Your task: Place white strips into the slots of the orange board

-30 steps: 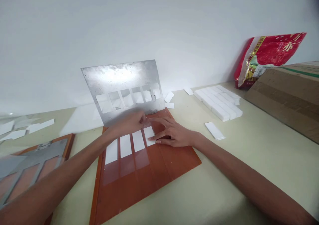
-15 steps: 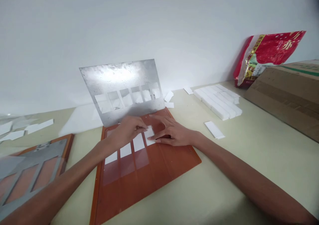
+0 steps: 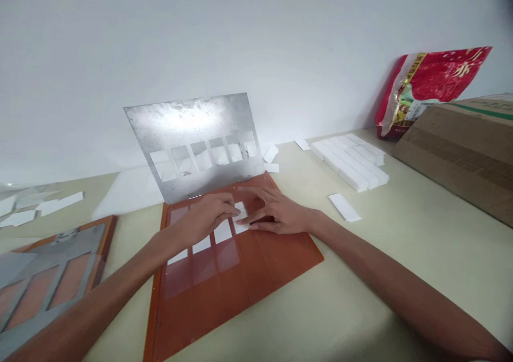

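Observation:
An orange-brown board [image 3: 224,308] with shallow lengthwise slots lies in front of me, and a metal plate with rectangular cut-outs [image 3: 188,118] stands raised at its back edge. Several white cards sit side by side in the slots, with see-through film [image 3: 227,255] showing below some of them. My left hand [image 3: 208,215] is closed, its fingertips at the rightmost white card [image 3: 241,207]; whether anything is pinched there is hidden. From the right, my right hand [image 3: 276,210] reaches over the board with fingers spread, fingertips resting on that same card's right side.
On the right lie a small stack of white cards [image 3: 344,207] and a larger pile of white strips [image 3: 348,159]. Beyond them are a cardboard box [image 3: 452,148] and a red bag [image 3: 441,84]. A second board with a metal frame [image 3: 76,276] is at left, near loose white pieces [image 3: 60,204].
My left fingertips have moved slightly right and down over the rightmost card, and the fingers look more curled. My right hand stays nearly where it was.

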### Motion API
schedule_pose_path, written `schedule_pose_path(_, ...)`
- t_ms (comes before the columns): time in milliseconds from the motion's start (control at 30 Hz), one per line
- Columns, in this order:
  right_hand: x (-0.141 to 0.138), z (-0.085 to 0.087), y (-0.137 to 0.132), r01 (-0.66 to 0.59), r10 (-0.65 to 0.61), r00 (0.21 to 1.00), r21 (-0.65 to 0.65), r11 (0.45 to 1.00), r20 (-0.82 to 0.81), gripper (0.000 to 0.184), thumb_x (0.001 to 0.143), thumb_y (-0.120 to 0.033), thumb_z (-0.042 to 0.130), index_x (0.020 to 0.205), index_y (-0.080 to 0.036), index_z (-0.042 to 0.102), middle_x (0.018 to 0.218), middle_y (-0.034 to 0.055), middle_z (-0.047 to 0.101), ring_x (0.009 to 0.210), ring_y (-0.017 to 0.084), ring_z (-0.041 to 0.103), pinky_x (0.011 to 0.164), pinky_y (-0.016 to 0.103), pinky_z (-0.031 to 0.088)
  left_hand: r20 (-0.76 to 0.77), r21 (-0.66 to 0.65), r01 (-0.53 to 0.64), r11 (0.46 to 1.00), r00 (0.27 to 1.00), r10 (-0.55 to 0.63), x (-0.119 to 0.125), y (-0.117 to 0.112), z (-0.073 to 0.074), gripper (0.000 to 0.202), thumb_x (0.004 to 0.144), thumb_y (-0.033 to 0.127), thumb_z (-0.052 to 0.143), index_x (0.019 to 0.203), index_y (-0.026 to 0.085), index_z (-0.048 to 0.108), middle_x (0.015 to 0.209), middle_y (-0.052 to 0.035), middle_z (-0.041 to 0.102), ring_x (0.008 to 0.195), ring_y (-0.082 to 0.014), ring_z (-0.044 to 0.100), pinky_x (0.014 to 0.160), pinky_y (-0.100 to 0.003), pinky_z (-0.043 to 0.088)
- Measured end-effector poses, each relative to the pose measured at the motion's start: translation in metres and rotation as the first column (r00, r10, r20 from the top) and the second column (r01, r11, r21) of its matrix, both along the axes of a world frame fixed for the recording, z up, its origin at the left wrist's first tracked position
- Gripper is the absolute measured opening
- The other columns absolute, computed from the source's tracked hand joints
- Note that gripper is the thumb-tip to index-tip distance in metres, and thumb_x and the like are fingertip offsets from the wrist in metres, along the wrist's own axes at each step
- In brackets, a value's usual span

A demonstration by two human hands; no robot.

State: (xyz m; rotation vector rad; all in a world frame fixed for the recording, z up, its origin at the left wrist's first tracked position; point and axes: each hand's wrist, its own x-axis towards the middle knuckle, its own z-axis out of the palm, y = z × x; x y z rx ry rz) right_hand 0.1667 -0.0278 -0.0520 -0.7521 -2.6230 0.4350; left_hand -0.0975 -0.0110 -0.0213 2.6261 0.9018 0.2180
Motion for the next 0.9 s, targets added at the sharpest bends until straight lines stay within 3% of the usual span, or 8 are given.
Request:
schedule_pose_path(600,0.0,0.001,0.0,0.008,-0.007,0.999,-0.011,1.0,0.034,0.033,0.101,-0.049,0.049,0.128,-0.041,0.066,0.162,-0.0013,0.023,0.14,0.029,0.034,0.115,0.051,0.028,0.003,0.013,0.043,0.999,0.999,-0.043,0.003,-0.005,0.003,0.036,0.097,0.02,0.038,0.095,0.023,0.074,0.089,-0.0071,0.057,0.078,-0.0177,0.056,0.071,-0.03,0.043)
schedule_pose_path(900,0.0,0.002,0.001,-0.027,0.027,1.0,-0.004,1.0,0.012,0.031,0.101,-0.044,0.051,0.127,-0.038,0.068,0.154,0.002,0.036,0.137,0.027,0.036,0.115,0.048,0.028,-0.151,-0.044,0.108,0.993,0.982,-0.114,0.007,-0.005,0.031,0.038,0.088,0.003,0.037,0.091,0.021,0.071,0.095,-0.0045,0.06,0.087,-0.0173,0.055,0.076,-0.028,0.042)
